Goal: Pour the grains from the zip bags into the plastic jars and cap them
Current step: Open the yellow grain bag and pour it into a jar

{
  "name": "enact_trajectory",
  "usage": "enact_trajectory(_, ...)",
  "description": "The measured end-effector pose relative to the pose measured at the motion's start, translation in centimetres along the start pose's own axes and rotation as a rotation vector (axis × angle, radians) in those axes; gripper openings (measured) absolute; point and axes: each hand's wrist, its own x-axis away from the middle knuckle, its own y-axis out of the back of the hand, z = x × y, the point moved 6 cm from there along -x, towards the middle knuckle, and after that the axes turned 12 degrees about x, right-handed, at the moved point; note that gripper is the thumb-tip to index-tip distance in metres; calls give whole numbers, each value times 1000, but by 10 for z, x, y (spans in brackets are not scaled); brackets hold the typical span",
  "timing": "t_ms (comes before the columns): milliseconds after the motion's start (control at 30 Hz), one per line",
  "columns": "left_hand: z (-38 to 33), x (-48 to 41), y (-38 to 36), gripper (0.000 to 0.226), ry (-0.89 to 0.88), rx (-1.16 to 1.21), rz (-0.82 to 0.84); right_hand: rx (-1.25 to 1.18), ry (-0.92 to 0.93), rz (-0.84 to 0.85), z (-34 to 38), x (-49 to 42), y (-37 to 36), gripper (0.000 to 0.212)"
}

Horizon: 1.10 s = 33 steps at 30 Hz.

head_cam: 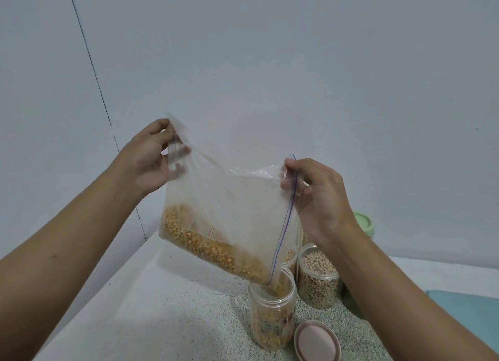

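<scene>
A clear zip bag (229,206) with yellow corn kernels along its lower edge is tilted in the air, its blue-lined mouth corner dipping into an open clear plastic jar (271,317). Kernels lie in the jar. My left hand (149,160) pinches the bag's upper left corner. My right hand (316,196) pinches the bag at the zip edge on the right. A pink lid (317,341) lies flat on the counter just right of the jar.
Behind the corn jar stands an open jar of pale beans (318,277), with another jar (290,258) partly hidden by the bag. A green-lidded jar (363,224) is behind my right wrist. The speckled counter (175,320) meets a grey wall. A teal cloth (469,309) lies at right.
</scene>
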Motion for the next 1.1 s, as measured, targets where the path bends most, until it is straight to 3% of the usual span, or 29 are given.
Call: enact_trajectory(1100, 0, 5, -11, 24, -1, -47, 27, 3, -6, -3, 1, 1, 9, 17)
